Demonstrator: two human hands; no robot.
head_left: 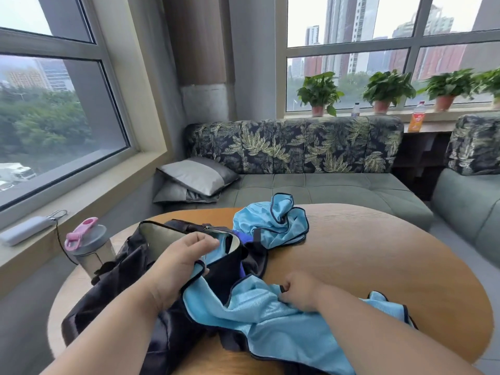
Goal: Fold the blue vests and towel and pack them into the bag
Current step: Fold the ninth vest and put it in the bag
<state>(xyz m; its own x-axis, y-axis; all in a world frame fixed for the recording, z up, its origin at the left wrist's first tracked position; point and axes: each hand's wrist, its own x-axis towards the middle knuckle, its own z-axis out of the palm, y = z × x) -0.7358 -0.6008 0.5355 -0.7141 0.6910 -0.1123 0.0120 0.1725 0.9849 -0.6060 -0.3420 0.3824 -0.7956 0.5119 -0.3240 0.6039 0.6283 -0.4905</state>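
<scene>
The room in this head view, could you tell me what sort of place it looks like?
Probably a high-rise lounge or seating corner: a leaf-print sofa with cushions, potted plants on the sill, and large windows facing city towers.

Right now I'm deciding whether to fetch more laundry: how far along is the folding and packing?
Early. Nothing looks folded. In hand: the left hand grips an edge of the light blue black-trimmed vest at the open mouth of the dark fabric bag, while the right hand pinches it lower down. Left: a second crumpled blue vest on the round wooden table.
</scene>
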